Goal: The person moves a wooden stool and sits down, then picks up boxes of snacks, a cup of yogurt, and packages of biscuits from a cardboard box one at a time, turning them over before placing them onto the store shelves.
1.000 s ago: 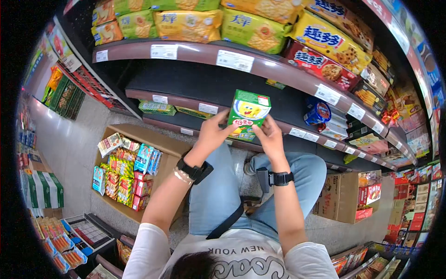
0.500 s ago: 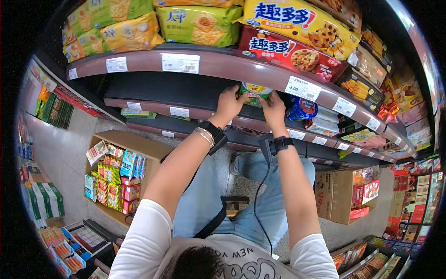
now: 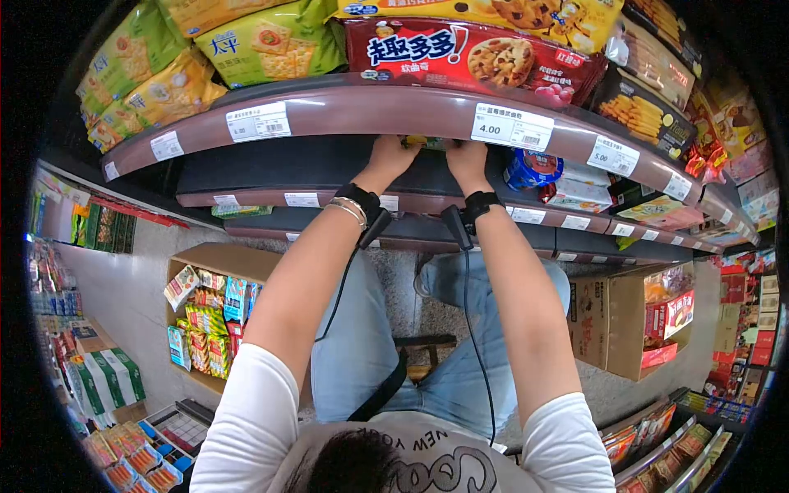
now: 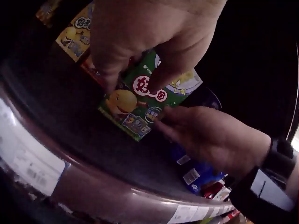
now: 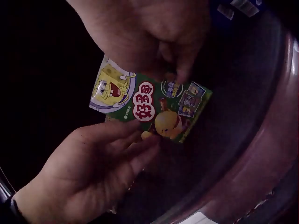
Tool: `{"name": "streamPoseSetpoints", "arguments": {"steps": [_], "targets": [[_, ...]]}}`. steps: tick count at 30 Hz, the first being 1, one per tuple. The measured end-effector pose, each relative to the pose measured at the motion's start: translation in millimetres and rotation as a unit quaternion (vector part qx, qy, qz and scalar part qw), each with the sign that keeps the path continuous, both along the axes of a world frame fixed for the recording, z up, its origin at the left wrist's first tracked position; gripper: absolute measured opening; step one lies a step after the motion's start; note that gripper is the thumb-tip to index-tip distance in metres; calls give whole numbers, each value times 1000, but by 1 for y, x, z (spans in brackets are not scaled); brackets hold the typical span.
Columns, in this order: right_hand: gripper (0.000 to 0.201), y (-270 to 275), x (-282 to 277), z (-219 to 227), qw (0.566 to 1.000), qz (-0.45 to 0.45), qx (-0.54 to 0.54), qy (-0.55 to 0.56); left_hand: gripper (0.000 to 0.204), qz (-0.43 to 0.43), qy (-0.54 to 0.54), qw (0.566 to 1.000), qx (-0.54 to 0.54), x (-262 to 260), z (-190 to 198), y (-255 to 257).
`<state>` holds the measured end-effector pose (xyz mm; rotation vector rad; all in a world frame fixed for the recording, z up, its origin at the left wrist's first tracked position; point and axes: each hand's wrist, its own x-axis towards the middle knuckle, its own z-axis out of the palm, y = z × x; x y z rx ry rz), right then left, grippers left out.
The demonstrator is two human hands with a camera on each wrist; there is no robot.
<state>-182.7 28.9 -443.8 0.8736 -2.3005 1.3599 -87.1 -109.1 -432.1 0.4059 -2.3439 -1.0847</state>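
A green snack box (image 5: 147, 101) with a yellow sponge cartoon character on it is on a dark shelf under the upper ledge. My left hand (image 3: 386, 161) grips one side of it, thumb on the printed face in the left wrist view. On the opposite side, my right hand (image 3: 467, 167) holds the box's edge with its fingertips. In the head view the upper shelf hides most of the box and both hands' fingertips. Beside the right hand stands a blue tub (image 3: 532, 169). Farther in, a yellow box (image 4: 74, 41) stands near the left hand.
The upper shelf's rim (image 3: 362, 111) with price labels passes close over both hands. Red cookie packs (image 3: 468, 53) and cracker bags (image 3: 267, 45) fill that shelf. On the floor, a carton (image 3: 222, 255) of snacks is at left, another carton (image 3: 592, 324) at right.
Both hands have carried the green box from in front of the shelves forward and in under the upper ledge. The head view has moved closer to the upper shelf.
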Motion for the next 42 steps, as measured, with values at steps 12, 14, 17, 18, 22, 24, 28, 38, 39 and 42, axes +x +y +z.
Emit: {"name": "streamPoseSetpoints", "arguments": {"steps": [12, 14, 17, 18, 22, 24, 28, 38, 39, 42], "targets": [[28, -1, -9, 5, 998, 49, 5, 37, 31, -32, 60, 996, 52, -1, 13, 6], [28, -1, -11, 4, 998, 54, 20, 37, 30, -31, 55, 997, 51, -2, 18, 7], [28, -3, -12, 1, 997, 67, 23, 25, 29, -24, 64, 996, 60, -3, 24, 11], [27, -3, -10, 1, 997, 71, 19, 9, 29, -20, 59, 996, 69, -3, 22, 9], [28, -3, -11, 1, 994, 94, 40, -38, 31, -29, 53, 992, 115, 0, 19, 8], [32, 1, -11, 1, 992, 83, 91, -16, 34, -33, 22, 992, 117, 2, 16, 4], [40, 3, 3, 2, 987, 16, 41, -156, 38, -7, 39, 990, 134, 1, -2, -9], [20, 4, 110, 42, 971, 127, -54, -196, 32, 106, -6, 991, 85, 127, 33, -28], [19, -3, 130, 44, 959, 178, -51, -215, 31, 106, -9, 988, 114, 150, 43, -27], [19, -34, 197, 52, 902, 309, -35, -299, 30, 119, -48, 982, 137, 224, 52, -37]]}}
